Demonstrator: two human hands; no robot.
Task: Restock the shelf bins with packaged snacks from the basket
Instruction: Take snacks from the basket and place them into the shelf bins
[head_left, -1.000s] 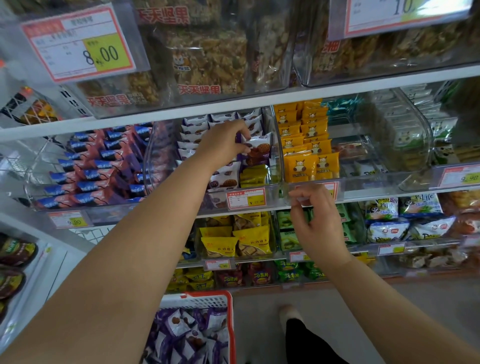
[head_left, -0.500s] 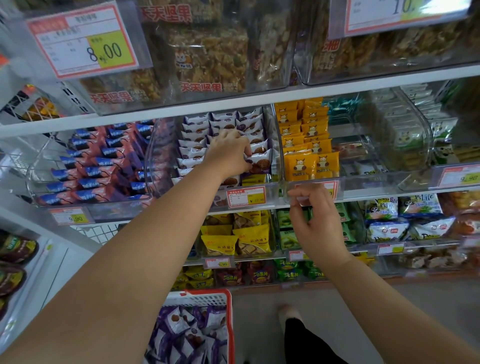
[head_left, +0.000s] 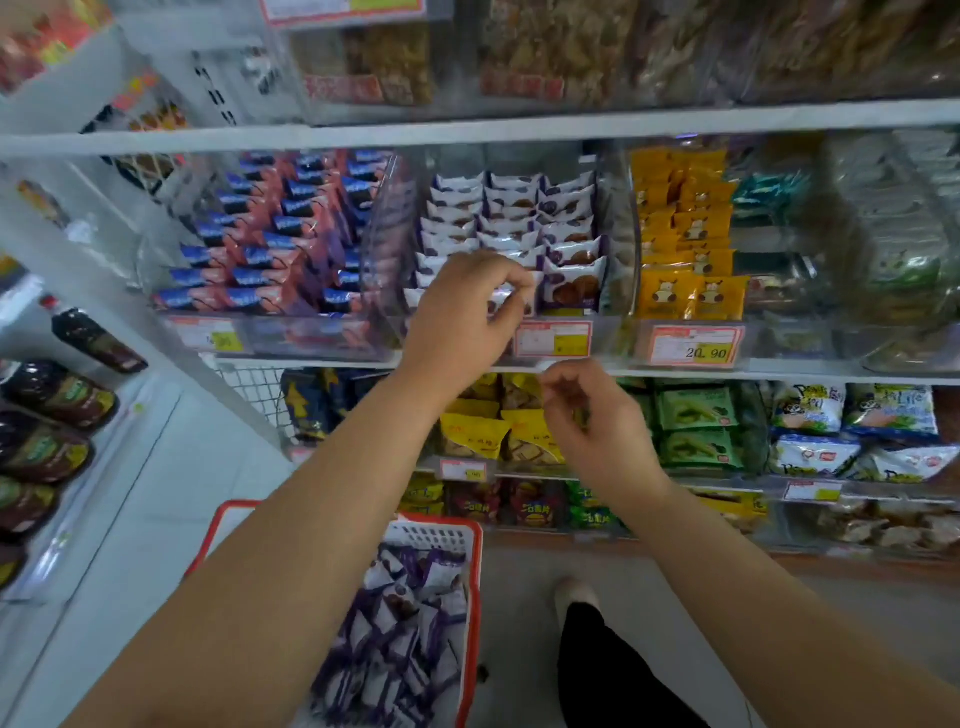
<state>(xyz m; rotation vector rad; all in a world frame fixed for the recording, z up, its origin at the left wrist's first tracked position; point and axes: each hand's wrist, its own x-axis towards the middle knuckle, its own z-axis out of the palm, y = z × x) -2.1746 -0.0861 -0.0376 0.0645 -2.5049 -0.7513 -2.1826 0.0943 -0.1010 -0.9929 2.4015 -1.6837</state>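
Note:
A clear shelf bin (head_left: 607, 332) on the middle shelf holds rows of white and purple snack packets (head_left: 519, 223). My left hand (head_left: 462, 312) is at the bin's front row and pinches one of these packets (head_left: 506, 302) between thumb and fingers. My right hand (head_left: 592, 421) hovers just below the shelf edge with loosely curled fingers and holds nothing. A red basket (head_left: 474, 566) on the floor, below my left arm, contains several more purple and white packets (head_left: 400, 629).
Blue and pink packets (head_left: 270, 244) fill the bin to the left, yellow packets (head_left: 685, 244) the bin to the right. A price label (head_left: 553, 339) hangs on the bin front. Lower shelves hold yellow and green bags. My foot (head_left: 574, 597) stands beside the basket.
My left hand drew back from deeper in the bin to its front row. My right hand dropped from the bin's front edge to below the shelf. The view tilted down.

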